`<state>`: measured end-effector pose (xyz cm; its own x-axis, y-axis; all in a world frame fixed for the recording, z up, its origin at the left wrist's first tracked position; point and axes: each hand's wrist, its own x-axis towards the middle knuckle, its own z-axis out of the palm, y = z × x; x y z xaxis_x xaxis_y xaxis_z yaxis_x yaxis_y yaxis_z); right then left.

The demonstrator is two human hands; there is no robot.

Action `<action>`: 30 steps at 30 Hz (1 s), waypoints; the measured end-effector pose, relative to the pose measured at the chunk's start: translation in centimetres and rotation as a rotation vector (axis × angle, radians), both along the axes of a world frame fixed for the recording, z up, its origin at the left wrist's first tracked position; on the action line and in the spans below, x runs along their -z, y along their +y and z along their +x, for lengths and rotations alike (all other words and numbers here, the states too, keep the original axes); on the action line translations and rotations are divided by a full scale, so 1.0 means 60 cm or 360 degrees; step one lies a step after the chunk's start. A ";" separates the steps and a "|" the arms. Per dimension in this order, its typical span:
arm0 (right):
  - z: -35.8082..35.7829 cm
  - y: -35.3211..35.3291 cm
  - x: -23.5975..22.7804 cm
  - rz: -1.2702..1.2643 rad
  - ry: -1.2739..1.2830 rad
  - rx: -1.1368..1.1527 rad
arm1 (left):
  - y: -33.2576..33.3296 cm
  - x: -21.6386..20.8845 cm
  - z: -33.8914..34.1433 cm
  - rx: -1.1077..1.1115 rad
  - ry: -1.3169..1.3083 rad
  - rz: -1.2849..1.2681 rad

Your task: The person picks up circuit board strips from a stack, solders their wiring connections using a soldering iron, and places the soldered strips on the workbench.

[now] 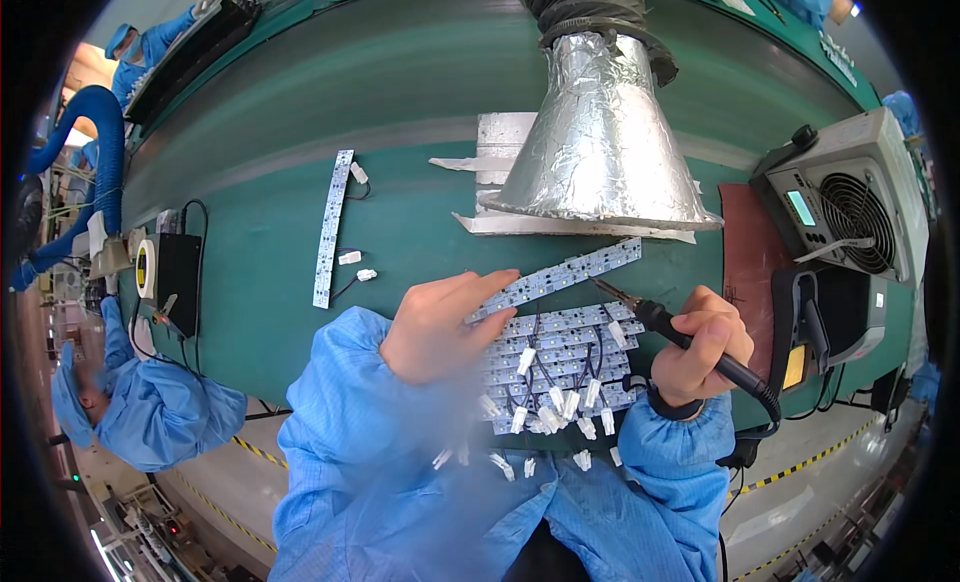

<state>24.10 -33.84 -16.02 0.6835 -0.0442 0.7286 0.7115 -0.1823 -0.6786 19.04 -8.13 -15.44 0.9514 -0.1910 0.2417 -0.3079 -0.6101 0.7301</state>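
Note:
My left hand [445,322] pinches the left end of an LED strip board [560,279], which slants up to the right above the others. In my right hand [705,347] is a soldering iron [690,342], its tip pointing up-left, close to the right part of that board. Whether the tip touches the board I cannot tell. Below, several more LED strip boards [560,352] lie side by side, with dark leads and white connectors [556,398] spread over them. A blurred patch hides part of my left sleeve and the boards' left ends.
A foil-covered extraction hood [610,132] stands beyond my hands. Another LED strip board [333,227] with leads lies at left, near a black box [172,277]. A fan unit [850,207] and an iron holder [815,322] are on the right. A co-worker [150,402] sits at left.

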 end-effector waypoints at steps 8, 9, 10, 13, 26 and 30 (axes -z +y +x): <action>-0.002 0.004 -0.003 -0.0029 0.0076 0.0066 | 0.000 -0.001 0.000 0.0011 -0.0025 0.0004; -0.002 0.004 -0.003 -0.0035 0.0076 0.0063 | 0.000 -0.002 -0.001 0.0011 -0.0008 0.0012; -0.002 0.004 -0.003 -0.0040 0.0075 0.0058 | 0.001 -0.003 -0.001 0.0008 0.0008 0.0022; -0.001 0.008 -0.002 0.0005 0.0060 0.0067 | 0.002 -0.001 -0.002 0.0017 -0.0010 0.0028; 0.003 0.008 -0.002 -0.0015 0.0054 0.0072 | -0.001 -0.003 0.002 0.0017 0.0003 0.0016; 0.008 -0.002 0.000 0.0344 0.0130 0.0366 | 0.001 -0.006 0.000 0.0011 -0.0017 0.0011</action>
